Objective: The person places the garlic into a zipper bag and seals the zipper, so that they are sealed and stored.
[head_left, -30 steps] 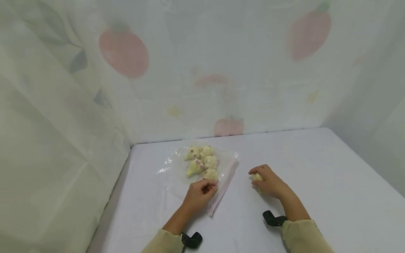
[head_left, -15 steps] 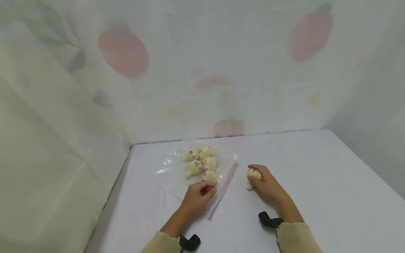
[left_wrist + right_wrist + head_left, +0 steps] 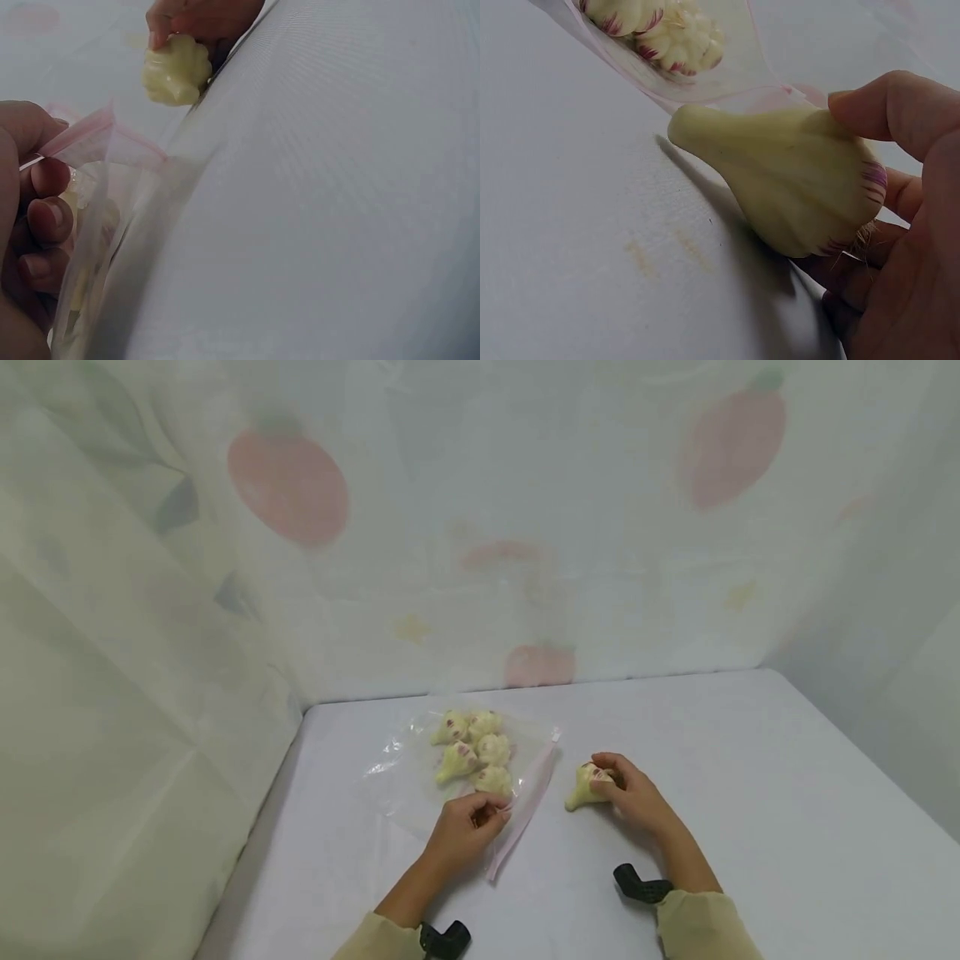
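Observation:
My right hand (image 3: pixel 636 795) grips a pale garlic bulb (image 3: pixel 795 180) with purple streaks, its stem pointing left toward the bag. To the left lies a clear zip bag (image 3: pixel 538 777) with a pink zip edge, and several garlic bulbs (image 3: pixel 456 762) are inside it. My left hand (image 3: pixel 467 828) pinches the near part of the bag's mouth between thumb and fingers. In the left wrist view the pink zip edge (image 3: pixel 86 133) is raised and stands partly apart. The right hand's lower fingers are partly hidden behind the bulb in the right wrist view.
A white-covered table (image 3: pixel 720 760) lies under everything. Behind it hangs a pale curtain (image 3: pixel 622 568) printed with fruit, and another curtain (image 3: pixel 135 718) runs along the left side. Black wrist mounts (image 3: pixel 641 885) sit at both wrists.
The right hand has shifted slightly left and turned the garlic bulb, so its stem now points left instead of toward the near edge. The left hand stays on the bag with little movement.

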`<move>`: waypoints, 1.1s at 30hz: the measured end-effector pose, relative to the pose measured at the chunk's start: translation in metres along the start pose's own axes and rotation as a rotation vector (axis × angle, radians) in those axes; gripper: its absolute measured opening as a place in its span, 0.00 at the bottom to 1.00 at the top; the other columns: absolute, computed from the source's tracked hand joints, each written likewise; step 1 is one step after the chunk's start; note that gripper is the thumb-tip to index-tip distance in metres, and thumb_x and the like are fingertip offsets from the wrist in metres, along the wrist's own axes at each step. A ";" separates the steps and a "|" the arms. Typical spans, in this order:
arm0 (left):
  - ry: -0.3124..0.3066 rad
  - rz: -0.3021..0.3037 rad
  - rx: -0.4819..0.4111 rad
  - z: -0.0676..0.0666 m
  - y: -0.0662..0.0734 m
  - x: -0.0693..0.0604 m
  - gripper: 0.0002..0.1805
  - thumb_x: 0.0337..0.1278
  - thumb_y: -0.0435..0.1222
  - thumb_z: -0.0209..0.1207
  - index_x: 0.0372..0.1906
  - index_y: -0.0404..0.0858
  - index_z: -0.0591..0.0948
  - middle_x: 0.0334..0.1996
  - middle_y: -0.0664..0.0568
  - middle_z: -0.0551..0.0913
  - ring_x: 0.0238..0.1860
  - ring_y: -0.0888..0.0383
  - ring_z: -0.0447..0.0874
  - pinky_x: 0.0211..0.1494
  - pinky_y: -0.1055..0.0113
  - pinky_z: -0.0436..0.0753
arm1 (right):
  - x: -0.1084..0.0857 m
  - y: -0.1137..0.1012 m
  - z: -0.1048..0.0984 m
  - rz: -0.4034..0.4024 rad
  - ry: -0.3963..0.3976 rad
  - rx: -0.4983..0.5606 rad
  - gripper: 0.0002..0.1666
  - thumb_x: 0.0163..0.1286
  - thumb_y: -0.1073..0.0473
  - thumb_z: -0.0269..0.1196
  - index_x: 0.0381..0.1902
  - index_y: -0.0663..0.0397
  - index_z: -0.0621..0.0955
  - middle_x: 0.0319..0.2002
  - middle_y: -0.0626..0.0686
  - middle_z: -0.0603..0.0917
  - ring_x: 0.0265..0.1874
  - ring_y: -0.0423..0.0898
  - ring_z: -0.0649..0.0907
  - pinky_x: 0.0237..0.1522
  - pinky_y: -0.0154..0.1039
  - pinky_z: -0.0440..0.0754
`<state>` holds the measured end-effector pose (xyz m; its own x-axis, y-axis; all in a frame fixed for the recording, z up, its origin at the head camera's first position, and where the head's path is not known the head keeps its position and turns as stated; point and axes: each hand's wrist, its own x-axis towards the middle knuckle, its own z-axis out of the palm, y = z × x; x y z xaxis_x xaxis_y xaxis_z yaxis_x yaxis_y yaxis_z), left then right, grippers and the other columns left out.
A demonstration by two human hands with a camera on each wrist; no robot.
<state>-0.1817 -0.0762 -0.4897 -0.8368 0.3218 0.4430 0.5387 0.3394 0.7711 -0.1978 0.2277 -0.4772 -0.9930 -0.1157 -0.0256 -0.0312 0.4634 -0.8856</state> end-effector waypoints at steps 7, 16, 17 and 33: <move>-0.008 -0.017 -0.001 -0.001 0.000 -0.001 0.06 0.54 0.30 0.67 0.36 0.44 0.86 0.21 0.60 0.79 0.22 0.70 0.72 0.25 0.73 0.76 | 0.002 0.003 0.003 -0.011 0.028 0.030 0.21 0.64 0.53 0.67 0.47 0.56 0.72 0.61 0.58 0.79 0.61 0.57 0.78 0.54 0.39 0.74; -0.007 0.001 -0.001 0.000 -0.003 0.000 0.07 0.55 0.30 0.67 0.37 0.44 0.86 0.22 0.60 0.79 0.23 0.70 0.72 0.25 0.73 0.77 | 0.003 0.004 0.003 -0.031 0.022 -0.006 0.18 0.61 0.52 0.69 0.34 0.55 0.71 0.62 0.57 0.79 0.63 0.56 0.74 0.56 0.44 0.69; -0.010 -0.001 -0.001 0.000 -0.003 0.000 0.07 0.55 0.30 0.67 0.37 0.44 0.86 0.22 0.60 0.79 0.23 0.70 0.72 0.25 0.73 0.77 | 0.003 0.004 0.003 -0.032 0.021 -0.009 0.18 0.61 0.52 0.69 0.34 0.54 0.71 0.62 0.57 0.79 0.63 0.57 0.75 0.56 0.44 0.69; 0.005 0.025 -0.006 0.001 -0.003 -0.001 0.06 0.54 0.30 0.68 0.37 0.43 0.86 0.22 0.59 0.80 0.23 0.70 0.72 0.25 0.74 0.77 | 0.002 0.007 0.006 -0.061 -0.031 0.023 0.34 0.57 0.53 0.73 0.59 0.52 0.73 0.59 0.58 0.79 0.64 0.60 0.74 0.67 0.63 0.63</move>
<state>-0.1823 -0.0764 -0.4927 -0.8236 0.3254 0.4645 0.5588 0.3261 0.7625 -0.1995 0.2256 -0.4858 -0.9852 -0.1705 0.0151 -0.0888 0.4342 -0.8964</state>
